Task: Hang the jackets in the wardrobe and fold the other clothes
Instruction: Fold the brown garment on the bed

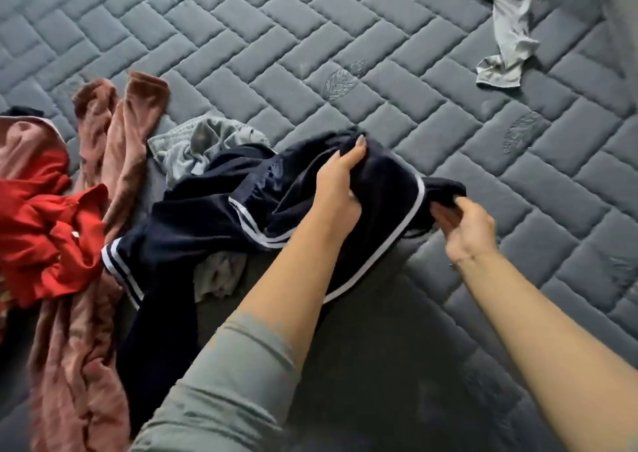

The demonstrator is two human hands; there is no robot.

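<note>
Both hands clench a crumpled navy garment (193,230) with white-striped trim, left grip (340,189) at its upper fold, right grip (464,229) pinching the edge beside it

— What sort of place is this?
— A home, a bedroom by the look of it: the whole view is a grey quilted mattress (345,37), stitched in a brick pattern with embroidered leaf motifs (341,80).
— Anything else?
— Loose household laundry lies crumpled on it: a red garment (45,224), rust-brown clothes (114,134), a pale grey piece (507,37).
</note>
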